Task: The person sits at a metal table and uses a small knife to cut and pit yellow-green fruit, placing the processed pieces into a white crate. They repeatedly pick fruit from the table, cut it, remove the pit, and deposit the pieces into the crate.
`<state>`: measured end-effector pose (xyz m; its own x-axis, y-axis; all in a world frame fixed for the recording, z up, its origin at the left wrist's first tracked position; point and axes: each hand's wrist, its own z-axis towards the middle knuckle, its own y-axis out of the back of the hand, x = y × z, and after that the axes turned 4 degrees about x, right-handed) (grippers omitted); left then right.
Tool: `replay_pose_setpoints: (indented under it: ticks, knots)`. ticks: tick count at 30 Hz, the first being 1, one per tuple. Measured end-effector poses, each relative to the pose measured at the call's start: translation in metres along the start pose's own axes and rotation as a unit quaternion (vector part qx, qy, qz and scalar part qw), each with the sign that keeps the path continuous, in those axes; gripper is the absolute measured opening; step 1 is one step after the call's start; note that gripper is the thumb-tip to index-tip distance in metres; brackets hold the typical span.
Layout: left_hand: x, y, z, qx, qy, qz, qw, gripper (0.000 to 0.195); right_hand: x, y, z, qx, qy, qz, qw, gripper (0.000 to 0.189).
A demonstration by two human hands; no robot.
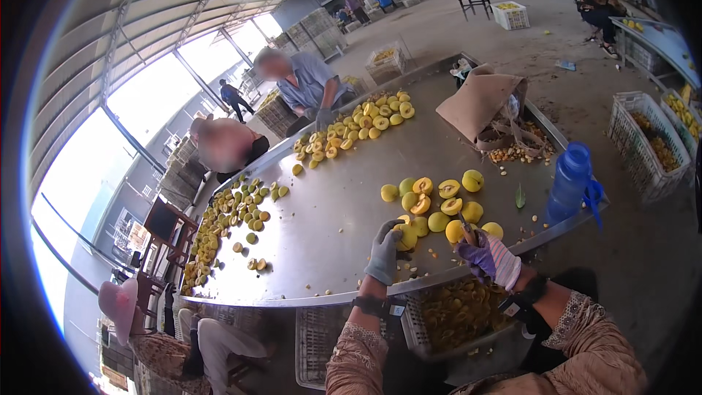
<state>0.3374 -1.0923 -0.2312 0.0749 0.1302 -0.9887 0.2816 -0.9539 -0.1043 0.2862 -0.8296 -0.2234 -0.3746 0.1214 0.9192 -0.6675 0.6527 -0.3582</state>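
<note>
My left hand [384,252], in a grey glove, curls around a yellow peach [407,238] at the near edge of a metal table [329,241]. My right hand [489,257], in a purple glove with a striped back, grips a small pitting tool or knife [466,229]; its exact shape is partly hidden. The tool's tip points toward a peach half [452,206]. Around both hands sit several whole yellow peaches [439,221] and cut halves, one a half with its stone showing [422,186]. Loose stones lie scattered on the metal.
A blue bottle [568,184] stands at the table's right edge, near a tan bag [482,104] over a pile of stones. Below the near edge, a crate [417,325] holds peach pieces. Co-workers sit along the far and left sides beside heaps of fruit [351,126].
</note>
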Motion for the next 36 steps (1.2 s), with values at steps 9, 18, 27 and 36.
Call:
replay_pose_setpoints:
  ticks: [9,18,27,36]
  knots:
    - [0.015,-0.077,-0.05,0.069,-0.099,0.09,0.989,0.037,-0.026,-0.019,0.023,0.016,0.121,-0.032,0.992,0.048]
    - [0.049,-0.071,-0.046,-0.001,-0.172,0.157,0.973,0.036,-0.011,-0.025,0.014,0.008,0.011,0.005,1.0,0.029]
    - [0.056,-0.077,-0.048,-0.089,-0.277,0.346,0.892,0.05,-0.035,-0.01,0.043,-0.077,-0.046,-0.007,0.996,0.027]
    - [0.067,-0.069,-0.049,-0.082,-0.219,0.234,0.944,0.038,-0.049,0.006,0.058,-0.106,0.036,-0.079,0.991,0.028]
